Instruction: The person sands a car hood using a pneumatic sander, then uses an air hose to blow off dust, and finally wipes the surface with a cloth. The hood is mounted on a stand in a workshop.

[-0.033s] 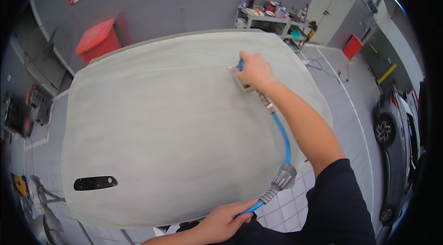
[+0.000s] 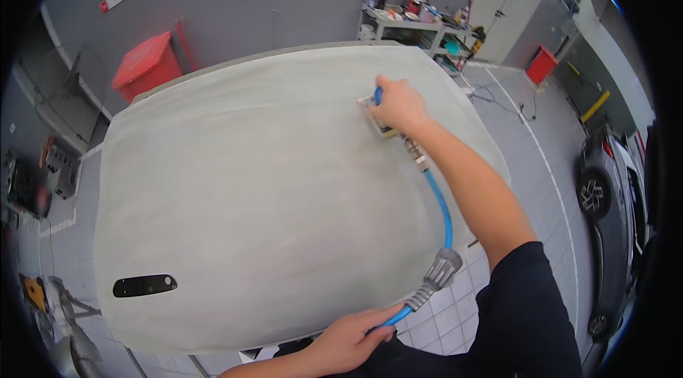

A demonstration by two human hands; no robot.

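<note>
A wide, pale grey car body panel (image 2: 235, 179) fills the middle of the view, its surface dull and slightly streaked. Near its far right part, my right hand (image 2: 400, 106) is wrapped over a sanding tool (image 2: 385, 129) with a blue part on top and a flat rectangular base. The base rests on the panel; my palm covers most of the tool. From its metal coupling (image 2: 415, 153) a blue hose (image 2: 440, 207) curves toward me through a grey ribbed connector (image 2: 439, 273). By the panel's near edge my left hand (image 2: 347, 344) grips this hose.
A dark slotted opening (image 2: 145, 285) lies at the panel's near left. Beyond stand a red bin (image 2: 147, 68) and a grey trolley (image 2: 409, 27) with cans and bottles. A smaller red bin (image 2: 543, 65) and a dark car (image 2: 608, 243) are on the right. Cables (image 2: 501, 99) lie on the floor.
My right hand has slid the sanding tool slightly to the right across the panel. The whole view has shifted a little; my left hand keeps its hold on the hose.
</note>
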